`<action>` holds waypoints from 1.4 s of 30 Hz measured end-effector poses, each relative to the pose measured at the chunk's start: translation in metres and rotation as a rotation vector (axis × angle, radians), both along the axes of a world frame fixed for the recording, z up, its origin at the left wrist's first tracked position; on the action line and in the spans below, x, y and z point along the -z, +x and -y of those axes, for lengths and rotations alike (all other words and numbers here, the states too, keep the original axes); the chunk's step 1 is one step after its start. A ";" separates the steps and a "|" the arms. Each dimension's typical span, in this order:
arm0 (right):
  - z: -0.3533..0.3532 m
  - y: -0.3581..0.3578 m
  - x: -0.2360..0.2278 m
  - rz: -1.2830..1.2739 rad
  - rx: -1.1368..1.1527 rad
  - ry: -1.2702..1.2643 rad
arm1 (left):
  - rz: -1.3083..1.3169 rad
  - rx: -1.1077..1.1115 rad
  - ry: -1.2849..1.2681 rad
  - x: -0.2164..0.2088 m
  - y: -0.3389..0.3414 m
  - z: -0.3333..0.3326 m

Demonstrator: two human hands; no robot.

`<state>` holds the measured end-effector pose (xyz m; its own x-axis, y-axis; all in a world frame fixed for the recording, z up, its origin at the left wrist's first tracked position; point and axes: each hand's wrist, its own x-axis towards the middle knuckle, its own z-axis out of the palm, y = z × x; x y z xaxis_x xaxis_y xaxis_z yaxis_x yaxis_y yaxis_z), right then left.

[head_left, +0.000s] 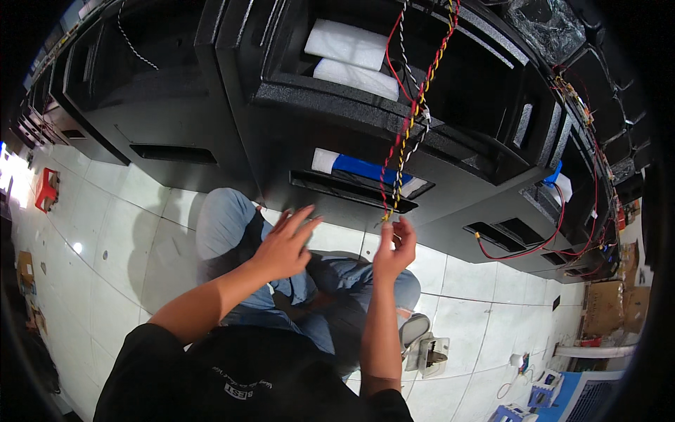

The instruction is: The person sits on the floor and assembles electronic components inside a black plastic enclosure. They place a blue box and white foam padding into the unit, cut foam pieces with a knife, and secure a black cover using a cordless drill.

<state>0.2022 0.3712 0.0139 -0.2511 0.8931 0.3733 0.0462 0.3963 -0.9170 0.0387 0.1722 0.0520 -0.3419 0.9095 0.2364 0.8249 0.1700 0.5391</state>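
Wire bundle (408, 126) is hanging out of the black cabinet (337, 105), ends dangling past its front edge w/ free air above the tiled floor (119, 239). Right hand (394, 250) is reaching up, fingers loosely curled just under the tips, not gripping. Left hand (285, 243) is hovering nearby, fingers spread, empty.

Both bare forearms rise from the lower edge, out of short black sleeves. The left forearm slants up and to the right; the left hand (285, 243) is raised, back toward the camera, fingers spread and slightly blurred, closed on nothing. The right forearm runs almost straight up; the right hand (394, 250) is lifted, fingers curled loosely inward, thumb and fingertips apart, gripping nothing. The two hands are near each other at about the same height, not touching.
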 end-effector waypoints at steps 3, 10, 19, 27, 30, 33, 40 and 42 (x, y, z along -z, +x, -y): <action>-0.009 -0.031 -0.054 -0.534 -0.029 -0.544 | 0.043 -0.121 -0.273 0.059 -0.005 0.046; -0.015 -0.073 -0.085 -0.598 0.099 -0.642 | -0.193 0.120 -0.562 0.106 0.006 0.060; -0.021 -0.092 -0.070 -0.552 0.207 -0.728 | -0.251 0.161 -0.572 0.114 0.001 0.059; -0.017 -0.091 -0.085 -0.692 0.173 -0.821 | -0.249 0.189 -0.613 0.106 0.000 0.054; -0.011 -0.081 -0.093 -0.601 0.179 -0.823 | -0.232 0.151 -0.584 0.115 0.001 0.056; -0.005 -0.038 -0.071 -0.387 0.011 -0.787 | -0.164 0.152 -0.603 0.106 -0.003 0.053; 0.025 0.109 0.103 -0.230 0.078 -0.492 | 0.390 0.144 0.116 -0.105 -0.027 0.012; 0.058 0.078 0.073 0.003 0.029 -0.227 | 0.152 0.175 0.379 -0.165 -0.058 -0.004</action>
<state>0.2800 0.3129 -0.0590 -0.2247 0.9610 0.1612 0.0571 0.1782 -0.9823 -0.0189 0.1762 0.2165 -0.2468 0.8158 0.5231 0.7300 -0.1985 0.6539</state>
